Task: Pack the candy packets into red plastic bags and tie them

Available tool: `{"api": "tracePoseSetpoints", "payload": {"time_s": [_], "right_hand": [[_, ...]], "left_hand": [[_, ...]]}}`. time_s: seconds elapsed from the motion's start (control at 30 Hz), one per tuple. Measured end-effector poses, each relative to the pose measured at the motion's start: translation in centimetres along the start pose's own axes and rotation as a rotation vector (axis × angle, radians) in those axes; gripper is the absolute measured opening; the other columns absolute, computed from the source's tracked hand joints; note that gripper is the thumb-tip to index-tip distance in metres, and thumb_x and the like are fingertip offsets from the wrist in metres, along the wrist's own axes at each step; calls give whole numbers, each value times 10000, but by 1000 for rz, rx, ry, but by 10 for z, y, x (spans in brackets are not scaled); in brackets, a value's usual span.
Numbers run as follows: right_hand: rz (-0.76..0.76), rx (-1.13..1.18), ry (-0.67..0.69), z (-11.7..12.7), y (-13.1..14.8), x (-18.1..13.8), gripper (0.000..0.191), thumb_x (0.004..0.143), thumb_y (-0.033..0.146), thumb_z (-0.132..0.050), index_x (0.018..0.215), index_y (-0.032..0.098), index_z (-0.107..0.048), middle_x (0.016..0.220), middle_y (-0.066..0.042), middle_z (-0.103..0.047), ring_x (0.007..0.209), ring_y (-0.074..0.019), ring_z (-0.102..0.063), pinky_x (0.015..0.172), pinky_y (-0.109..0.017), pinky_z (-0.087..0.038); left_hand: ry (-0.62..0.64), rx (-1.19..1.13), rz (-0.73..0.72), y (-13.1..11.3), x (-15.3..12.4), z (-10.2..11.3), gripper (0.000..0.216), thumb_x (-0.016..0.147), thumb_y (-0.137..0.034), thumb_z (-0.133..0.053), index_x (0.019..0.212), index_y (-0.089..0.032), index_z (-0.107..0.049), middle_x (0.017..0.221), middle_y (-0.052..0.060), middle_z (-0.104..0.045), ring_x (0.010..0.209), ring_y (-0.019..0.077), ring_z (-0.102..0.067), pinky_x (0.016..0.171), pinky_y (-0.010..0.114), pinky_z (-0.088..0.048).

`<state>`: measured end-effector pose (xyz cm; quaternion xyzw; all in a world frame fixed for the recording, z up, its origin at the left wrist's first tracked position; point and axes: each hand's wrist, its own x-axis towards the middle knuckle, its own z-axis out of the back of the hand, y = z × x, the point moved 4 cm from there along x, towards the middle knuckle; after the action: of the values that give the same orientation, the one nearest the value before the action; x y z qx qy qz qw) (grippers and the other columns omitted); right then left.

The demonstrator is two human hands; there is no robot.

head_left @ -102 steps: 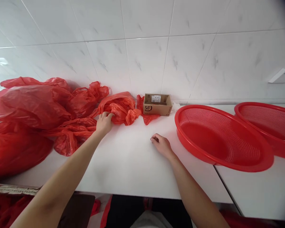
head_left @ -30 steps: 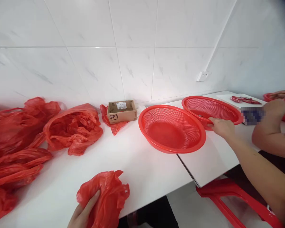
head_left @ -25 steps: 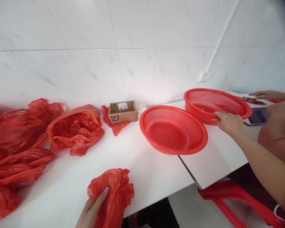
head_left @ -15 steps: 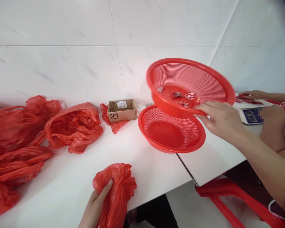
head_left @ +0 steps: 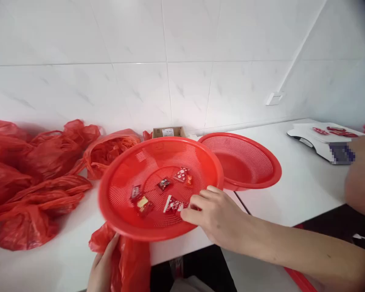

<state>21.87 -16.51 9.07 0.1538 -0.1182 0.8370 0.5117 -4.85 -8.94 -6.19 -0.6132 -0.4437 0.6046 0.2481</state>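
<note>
My left hand [head_left: 103, 263] is closed on a crumpled red plastic bag [head_left: 134, 263], its thumb just below the near rim of a red plastic strainer basket [head_left: 124, 162]. That basket is raised above the table and tipped toward me. Several small wrapped candies, mostly red, lie in it. Reaching over its right rim, my right hand [head_left: 214, 217] has curled fingers at a red-and-white wrapped candy [head_left: 172, 205]; the fingertips are partly hidden. Behind stands a second red strainer basket [head_left: 246, 158] on the table.
Several red plastic bags [head_left: 48, 158] are heaped at the left. A small cardboard box [head_left: 181, 130] sits by the tiled wall. At the right stands a white scale [head_left: 310, 136] with red packets on it, beside another person's arm [head_left: 363, 174]. The table's front edge runs below.
The upper basket has moved left and toward me, now above the bag. My right hand has shifted from the rim to the candies inside. The other person's hands have left the scale top.
</note>
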Motion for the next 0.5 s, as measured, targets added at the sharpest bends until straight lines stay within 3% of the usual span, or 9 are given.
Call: {"api": "tracePoseSetpoints", "payload": {"time_s": [0.23,0.37,0.5], "right_hand": [[-318,-158,278,-27,-41,-18,447,774,-3,-452,1081,259,-642,804,-15,-610,666,-144,-526,637,-288,-273],[-483,-292,372,-36,-62,-28,468,787,28,-447,1173,236,-611,866,-47,-646,671,-182,-605,588,-291,-326],[-592,-337,369,-48,-83,-28,550,833,66,-430,1372,174,-465,1000,-131,-661,707,-228,-645,593,-324,-417]], "left_hand": [[20,-112,156,2,-8,-8,446,688,-302,-773,1086,-140,-653,694,56,-729,777,315,-725,666,364,-609],[171,-258,310,2,-12,-24,409,763,-335,-694,1124,-149,-647,800,96,-753,863,332,-720,747,400,-601],[336,-382,297,-9,-18,-44,299,842,-381,-595,1053,-185,-675,905,104,-759,1014,318,-685,862,385,-568]]}}
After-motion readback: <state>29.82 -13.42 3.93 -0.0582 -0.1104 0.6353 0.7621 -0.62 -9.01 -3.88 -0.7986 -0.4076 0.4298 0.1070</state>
